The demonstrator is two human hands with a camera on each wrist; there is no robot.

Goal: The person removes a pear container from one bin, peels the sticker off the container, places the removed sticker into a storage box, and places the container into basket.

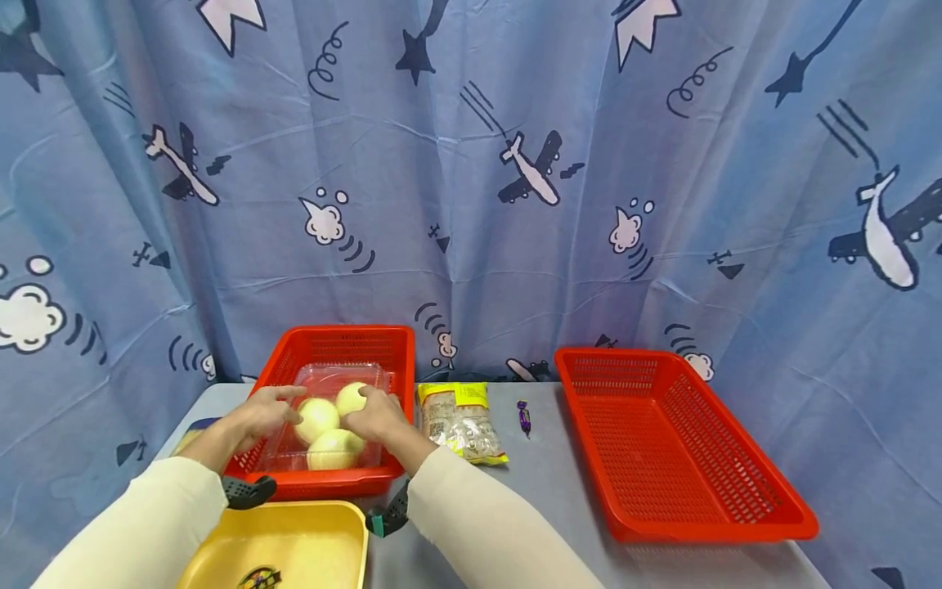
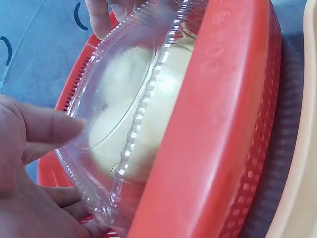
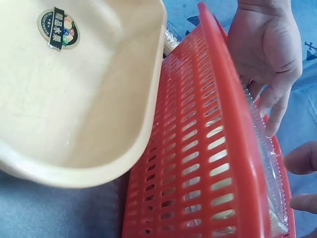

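A clear plastic clamshell box [image 1: 283,450] sits inside the left red basket [image 1: 331,483]. Through its lid show three pale, round fruits or vegetables [image 1: 334,450], whose kind I cannot make out. At the box's left side my left hand [image 1: 263,413] has its thumb raised over the lid, with other fingers low beside the ribbed rim, partly hidden. On the opposite side is my right hand [image 1: 379,417], thumb and fingers extended close to the lid. In the right wrist view, the right-hand fingers [image 3: 302,158] are straight and spread; contact with the box is unclear.
Nearer me stands a yellow plastic basin [image 1: 316,540] bearing a fruit sticker. Right of the basket lie a yellow-and-clear bag [image 1: 459,421] and a purple-wrapped candy [image 1: 524,417]. A second red basket [image 1: 684,458] occupies the table's right side. A patterned blue curtain [image 1: 456,188] hangs behind.
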